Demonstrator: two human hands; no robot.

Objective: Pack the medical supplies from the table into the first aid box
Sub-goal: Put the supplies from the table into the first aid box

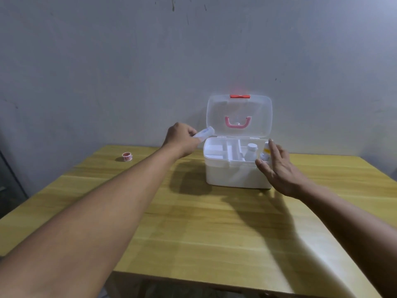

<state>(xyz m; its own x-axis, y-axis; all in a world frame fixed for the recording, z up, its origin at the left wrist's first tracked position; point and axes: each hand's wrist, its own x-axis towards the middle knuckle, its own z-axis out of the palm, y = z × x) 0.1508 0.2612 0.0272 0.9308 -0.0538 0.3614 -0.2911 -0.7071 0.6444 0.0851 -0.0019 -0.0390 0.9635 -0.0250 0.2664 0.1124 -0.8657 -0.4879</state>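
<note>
A white first aid box [236,173] stood on the far middle of a light wooden desk [193,222], close to a grey wall [107,61]. Its clear lid [239,116] was swung up and back, upright, with a pink handle [238,123] showing through it and a red latch [240,96] at its top edge. Inside sat a white tray with several compartments; the left ones looked bare, while a white bottle [251,152] stood in a right-hand compartment and a small bottle with a yellow band [266,150] stood at the far right edge, partly hidden.

The left hand [182,139] reached forward on an outstretched arm and was closed around a small pale, translucent packet or tube [204,133], too blurred to name more exactly. The item was held in the air just above the left rim of the box, tilted up to the right.

The right hand [279,168] hovered at the right near corner of the box, fingers spread wide and palm turned toward the box wall, holding nothing; whether it touched the box could not be told.

A small pink-and-white tape roll [127,156] lay on the desk at the far left, well apart from the box.
</note>
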